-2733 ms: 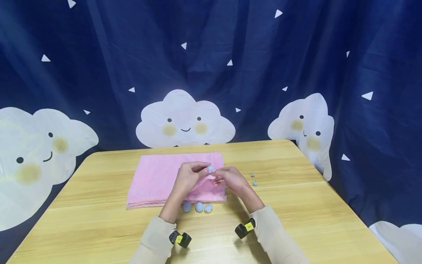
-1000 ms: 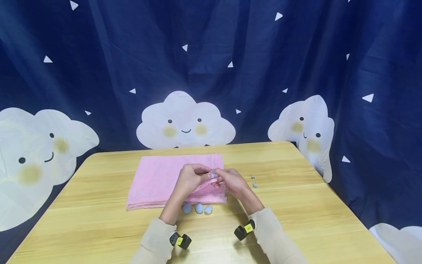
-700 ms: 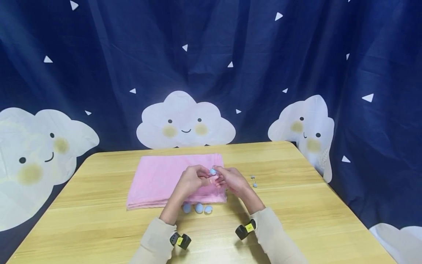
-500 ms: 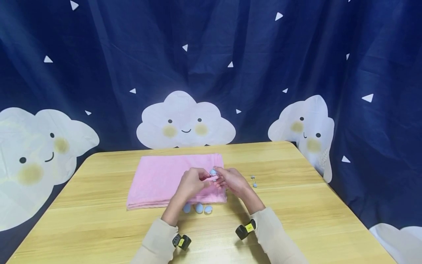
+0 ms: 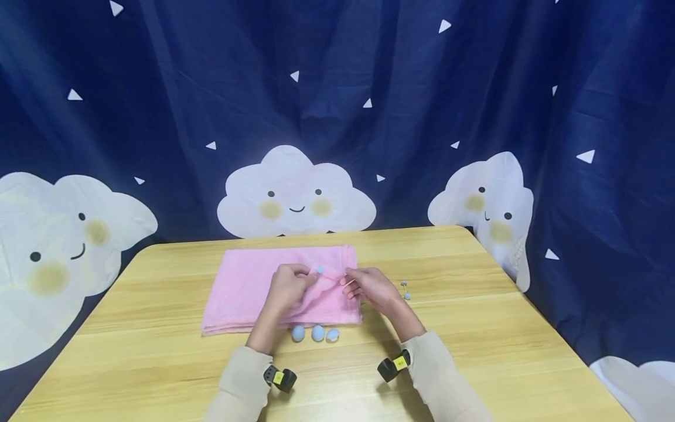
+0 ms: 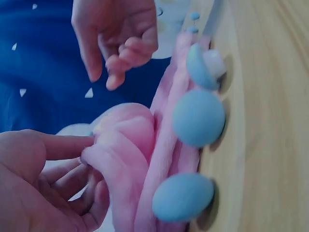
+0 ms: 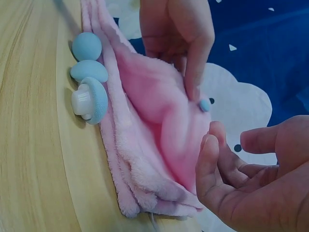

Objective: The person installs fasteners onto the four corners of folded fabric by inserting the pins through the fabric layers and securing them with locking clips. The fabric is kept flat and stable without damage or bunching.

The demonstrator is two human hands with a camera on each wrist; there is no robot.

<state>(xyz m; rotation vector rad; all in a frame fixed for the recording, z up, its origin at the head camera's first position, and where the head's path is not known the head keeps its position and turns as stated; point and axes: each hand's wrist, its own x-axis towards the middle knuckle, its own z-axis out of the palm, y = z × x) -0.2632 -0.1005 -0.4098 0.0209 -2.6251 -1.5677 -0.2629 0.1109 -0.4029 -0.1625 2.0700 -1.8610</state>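
"On the table, is the pink towel held?"
"Left hand pinches its raised fold, beside a blue knob."
"Right hand?"
"Near the towel's right edge, thumb and fingers apart."

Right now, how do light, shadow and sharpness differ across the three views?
Head view: a pale sheen on the near tabletop, a soft shadow beside the right sleeve. Left wrist view: dimmer, bluish, with dark shadows beside the three big blue pieces. Right wrist view: the pink cloth shows fuzz at its edge, but its raised fold looks softer.
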